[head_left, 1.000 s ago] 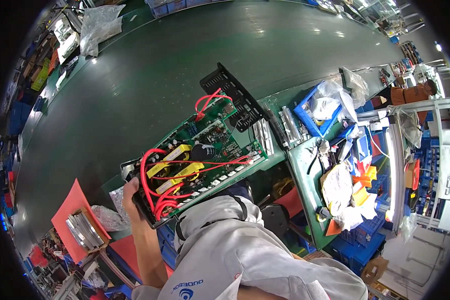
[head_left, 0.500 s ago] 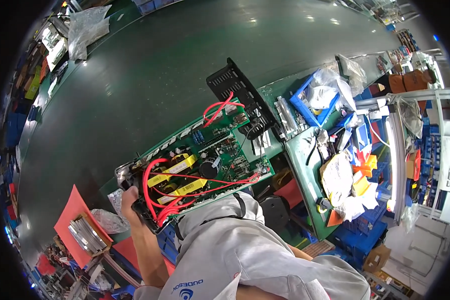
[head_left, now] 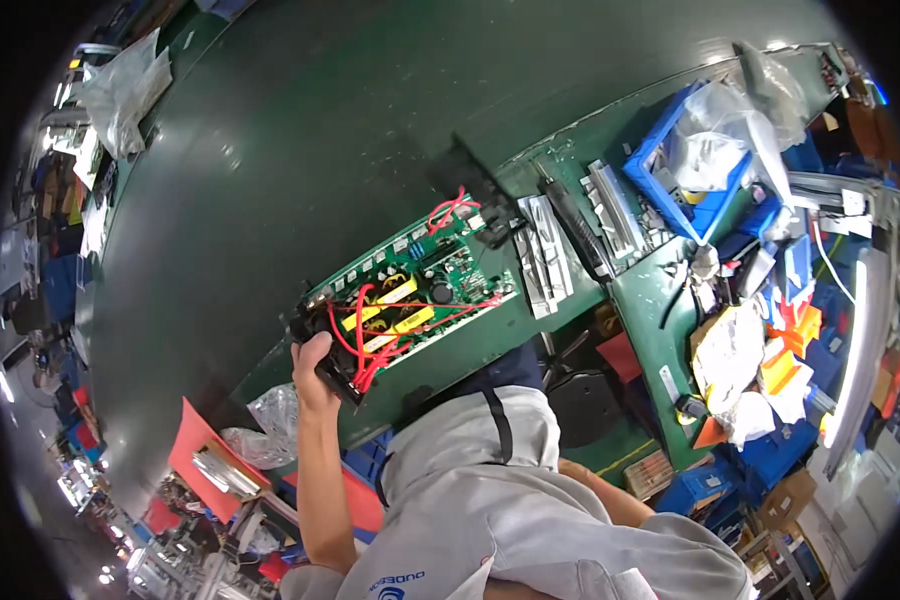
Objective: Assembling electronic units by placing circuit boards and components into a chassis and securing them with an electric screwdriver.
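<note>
My left hand (head_left: 315, 368) is closed on the black end panel (head_left: 336, 378) of an electronics unit, at its near left end. The unit's green circuit board (head_left: 485, 268) carries transformers with yellow tape (head_left: 413, 320), a round black capacitor and several thick red wires (head_left: 355, 345). At its far end a black slotted panel (head_left: 470, 185) is smeared by motion. The board lies level above the green bench; I cannot tell whether it touches the bench. My right forearm (head_left: 610, 492) shows beside the grey shirt, but the shirt hides the hand.
Silver metal bars (head_left: 545, 255) and a black electric screwdriver (head_left: 575, 220) lie right of the unit. Beyond stands a blue bin (head_left: 642, 165) with clear plastic bags. Orange and white scraps (head_left: 785, 370) crowd the right bench. A pink sheet (head_left: 195, 455) stands at lower left.
The unit appears smaller and lower, farther from me, with my left hand still on its end panel. The view has shifted, and the screwdriver and metal bars now show more fully.
</note>
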Demonstrator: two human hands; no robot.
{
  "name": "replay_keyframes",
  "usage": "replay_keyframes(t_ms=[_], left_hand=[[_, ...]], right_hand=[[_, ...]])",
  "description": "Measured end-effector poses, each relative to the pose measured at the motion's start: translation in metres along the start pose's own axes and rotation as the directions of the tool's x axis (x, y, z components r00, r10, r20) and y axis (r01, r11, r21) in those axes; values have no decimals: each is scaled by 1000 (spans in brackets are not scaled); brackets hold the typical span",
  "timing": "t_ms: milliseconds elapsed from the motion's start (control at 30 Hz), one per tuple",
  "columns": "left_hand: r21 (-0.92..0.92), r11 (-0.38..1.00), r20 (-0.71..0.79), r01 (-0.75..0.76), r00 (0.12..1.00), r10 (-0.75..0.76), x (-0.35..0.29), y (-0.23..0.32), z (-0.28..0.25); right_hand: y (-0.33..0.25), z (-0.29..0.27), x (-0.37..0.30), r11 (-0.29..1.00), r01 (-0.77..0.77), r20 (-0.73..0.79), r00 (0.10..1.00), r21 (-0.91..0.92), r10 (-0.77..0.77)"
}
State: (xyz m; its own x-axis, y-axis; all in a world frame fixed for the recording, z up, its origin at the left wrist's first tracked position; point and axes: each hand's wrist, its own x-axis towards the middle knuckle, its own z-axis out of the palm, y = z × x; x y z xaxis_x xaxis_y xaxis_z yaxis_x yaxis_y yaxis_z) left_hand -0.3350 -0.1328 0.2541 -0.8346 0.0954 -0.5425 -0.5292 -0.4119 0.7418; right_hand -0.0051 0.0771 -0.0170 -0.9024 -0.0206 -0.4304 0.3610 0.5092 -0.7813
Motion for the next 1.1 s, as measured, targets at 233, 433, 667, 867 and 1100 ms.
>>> replay_keyframes(t_ms=[233, 433, 667, 867, 1100], left_hand=[[138, 989, -153, 61, 987, -39, 40, -59, 8], [141, 971, -282, 191, 948, -146, 33, -116, -68], [387, 859, -452, 336, 881, -141, -1, -107, -68], [953, 273, -159, 132, 984, 79, -45, -81, -79], [998, -56, 28, -16, 974, 224, -76, -128, -147]], right_hand=[[-18, 11, 39, 998, 21, 87, 996, 63, -27], [-10, 52, 63, 995, 85, 160, 983, 49, -92], [34, 132, 53, 991, 133, 315, 940, 19, -132], [79, 206, 18, 987, 163, 397, 906, -7, -147], [126, 225, 46, 962, 235, 401, 902, -138, -163]])
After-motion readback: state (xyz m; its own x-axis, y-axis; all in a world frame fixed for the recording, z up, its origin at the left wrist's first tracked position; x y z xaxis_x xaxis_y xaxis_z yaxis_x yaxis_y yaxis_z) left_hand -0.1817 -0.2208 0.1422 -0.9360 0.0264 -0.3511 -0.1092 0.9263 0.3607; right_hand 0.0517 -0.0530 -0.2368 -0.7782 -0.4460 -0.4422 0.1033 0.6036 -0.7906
